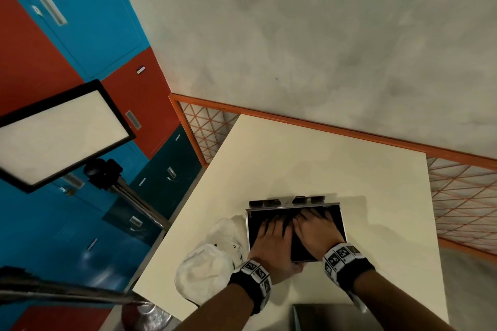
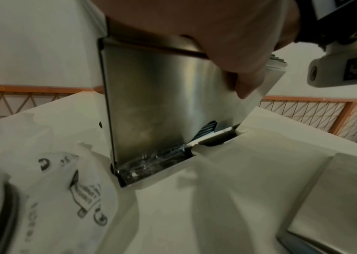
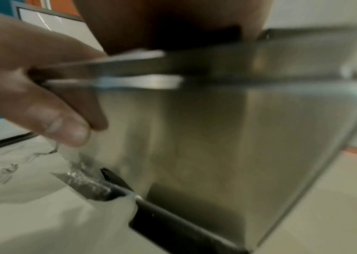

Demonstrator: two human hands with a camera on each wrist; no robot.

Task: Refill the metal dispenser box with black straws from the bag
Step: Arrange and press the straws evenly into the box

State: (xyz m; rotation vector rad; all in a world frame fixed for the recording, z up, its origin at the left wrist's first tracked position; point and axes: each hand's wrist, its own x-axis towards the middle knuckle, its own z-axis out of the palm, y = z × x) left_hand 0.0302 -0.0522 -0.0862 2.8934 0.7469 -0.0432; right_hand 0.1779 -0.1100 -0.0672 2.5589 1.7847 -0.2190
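cream table (image 1: 309,164) edged by an orange mesh rail (image 1: 349,129), grey wall behind, blue and red lockers (image 1: 80,35) leftward. left hand (image 1: 271,242) and right hand (image 1: 317,231) side by side, fingers spread flat inside the metal dispenser box (image 1: 343,219); white bag (image 1: 209,266) just beside.

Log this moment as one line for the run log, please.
stage: straws in box | left hand: flat on black straws | right hand: flat on straws | metal dispenser box: open, on table | bag: left of box
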